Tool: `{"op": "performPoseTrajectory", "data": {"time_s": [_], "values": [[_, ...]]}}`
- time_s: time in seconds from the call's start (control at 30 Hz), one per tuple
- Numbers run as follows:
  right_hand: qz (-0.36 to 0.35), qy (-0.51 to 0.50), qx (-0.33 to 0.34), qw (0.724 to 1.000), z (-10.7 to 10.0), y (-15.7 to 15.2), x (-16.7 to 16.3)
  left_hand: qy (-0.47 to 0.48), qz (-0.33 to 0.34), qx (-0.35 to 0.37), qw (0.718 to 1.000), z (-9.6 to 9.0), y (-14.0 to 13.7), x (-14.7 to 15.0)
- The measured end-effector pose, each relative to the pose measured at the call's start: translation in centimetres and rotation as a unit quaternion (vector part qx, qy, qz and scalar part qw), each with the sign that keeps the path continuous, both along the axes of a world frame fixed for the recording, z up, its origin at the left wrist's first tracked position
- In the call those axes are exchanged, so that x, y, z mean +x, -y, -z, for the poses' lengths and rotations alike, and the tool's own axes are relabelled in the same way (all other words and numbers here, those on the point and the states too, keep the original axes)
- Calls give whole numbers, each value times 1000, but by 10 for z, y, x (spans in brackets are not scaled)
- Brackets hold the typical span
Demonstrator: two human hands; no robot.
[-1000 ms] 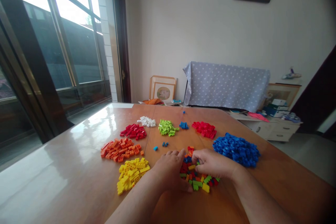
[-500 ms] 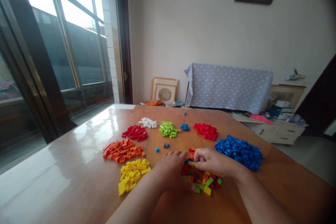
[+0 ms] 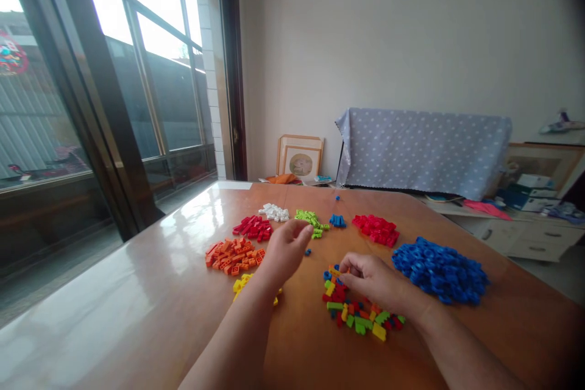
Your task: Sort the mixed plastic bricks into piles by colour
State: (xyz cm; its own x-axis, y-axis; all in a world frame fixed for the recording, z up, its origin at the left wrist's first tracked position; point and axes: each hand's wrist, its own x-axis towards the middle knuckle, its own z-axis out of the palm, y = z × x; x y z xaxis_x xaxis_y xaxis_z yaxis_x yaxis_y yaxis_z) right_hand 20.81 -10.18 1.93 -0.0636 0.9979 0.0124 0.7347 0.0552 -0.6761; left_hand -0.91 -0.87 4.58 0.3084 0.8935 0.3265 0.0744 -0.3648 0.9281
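Note:
My left hand (image 3: 287,251) reaches over the table just in front of the lime green brick pile (image 3: 315,226), its fingers stretched forward and seemingly holding nothing. My right hand (image 3: 372,280) is closed in a pinch at a small yellow brick (image 3: 336,272), by the far side of a cluster of joined-looking mixed bricks (image 3: 363,322). Red, green, yellow, orange and blue pieces make up this cluster, which the right hand partly covers. A small dark blue piece (image 3: 308,252) lies between the hands. My left forearm hides part of the yellow brick pile (image 3: 242,284).
Around the wooden table (image 3: 150,298) lie orange bricks (image 3: 233,256), dark red bricks (image 3: 253,228), white bricks (image 3: 274,212), a few blue pieces (image 3: 337,220), bright red bricks (image 3: 375,230) and a large blue pile (image 3: 439,271). A polka-dot cloth (image 3: 425,149) hangs behind.
My left hand has left the mixed bricks and moved forward and left to the green pile. My right hand stays at the cluster with the yellow brick. The view has turned left.

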Motion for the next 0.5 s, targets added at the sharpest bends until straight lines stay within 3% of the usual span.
{"op": "performPoseTrajectory", "data": {"time_s": [0.17, 0.3, 0.4, 0.5], "values": [[-41, 95, 7, 995, -6, 4, -38, 157, -90, -106, 978, -1, -22, -18], [-92, 163, 45, 981, -11, 3, -68, 184, -100, -148, 966, 1, -24, -21], [-99, 124, 70, 985, -12, 3, -84, 185, -99, -146, 967, -1, -21, -20], [-91, 65, 50, 992, -12, 4, -92, 202, -102, -144, 963, -2, -20, -19]]}}
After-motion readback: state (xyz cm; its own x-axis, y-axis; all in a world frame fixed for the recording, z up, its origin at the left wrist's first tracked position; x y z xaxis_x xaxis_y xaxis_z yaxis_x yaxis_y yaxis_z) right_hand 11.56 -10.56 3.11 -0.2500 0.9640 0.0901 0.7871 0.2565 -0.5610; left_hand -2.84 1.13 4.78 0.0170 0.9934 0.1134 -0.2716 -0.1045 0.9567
